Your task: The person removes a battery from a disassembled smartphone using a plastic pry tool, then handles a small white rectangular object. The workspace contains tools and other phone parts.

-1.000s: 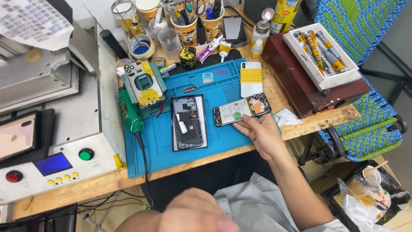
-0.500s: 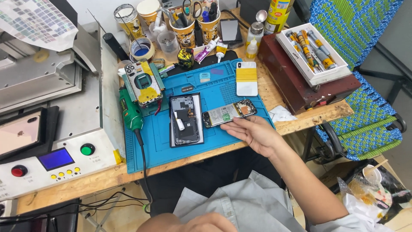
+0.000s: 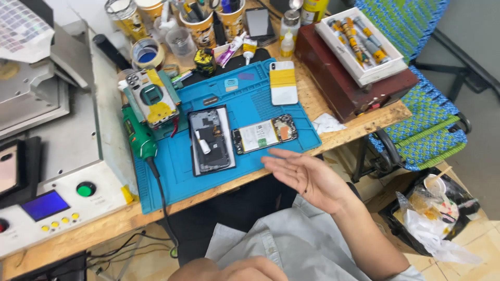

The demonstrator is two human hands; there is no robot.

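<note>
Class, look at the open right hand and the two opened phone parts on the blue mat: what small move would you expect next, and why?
Probably the right hand reaches forward to the smaller opened phone part. That hand is open, palm up, empty, hovering just off the near edge of the blue mat, and this part lies nearest its fingertips. The left hand is low by the shirt, away from the bench.

Matt blue rubbery mat (image 3: 250, 93) on a rough, bare wooden table (image 3: 307, 99). Opened phone (image 3: 264, 134) showing dull metal and a paper-white label; phone frame (image 3: 211, 140) in glossy black plastic. Smooth green plastic tool (image 3: 136, 136). Grey painted metal machine (image 3: 67, 140). Dark red box (image 3: 344, 78), slightly glossy.
</note>
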